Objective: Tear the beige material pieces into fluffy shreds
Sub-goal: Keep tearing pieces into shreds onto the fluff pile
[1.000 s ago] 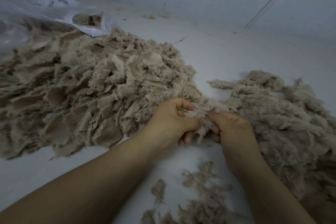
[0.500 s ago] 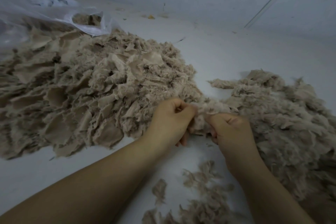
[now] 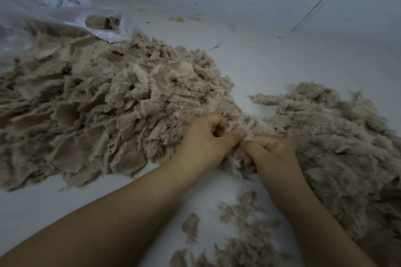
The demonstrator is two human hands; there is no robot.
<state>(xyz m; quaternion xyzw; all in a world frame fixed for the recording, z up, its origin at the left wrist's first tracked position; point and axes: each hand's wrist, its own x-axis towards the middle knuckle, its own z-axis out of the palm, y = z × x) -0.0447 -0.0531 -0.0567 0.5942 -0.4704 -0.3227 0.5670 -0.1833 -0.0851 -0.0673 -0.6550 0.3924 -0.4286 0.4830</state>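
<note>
A big heap of beige material pieces (image 3: pixel 97 110) covers the left of the white surface. A fluffier heap of beige shreds (image 3: pixel 338 136) lies on the right. Between the two heaps my left hand (image 3: pixel 204 143) and my right hand (image 3: pixel 271 156) sit close together. Both pinch one small beige piece (image 3: pixel 249 130) between thumb and curled fingers. Part of that piece hangs below the hands and is half hidden by them.
A clear plastic bag (image 3: pixel 54 15) with more beige material lies at the back left. Loose shreds (image 3: pixel 234 234) are scattered near the bottom between my forearms. A wall rises behind the white surface (image 3: pixel 271 54), with small debris (image 3: pixel 180 19) at its foot.
Both hands have drifted slightly up and away from me. My thumbs have closed together on the piece, which was held a little wider apart before.
</note>
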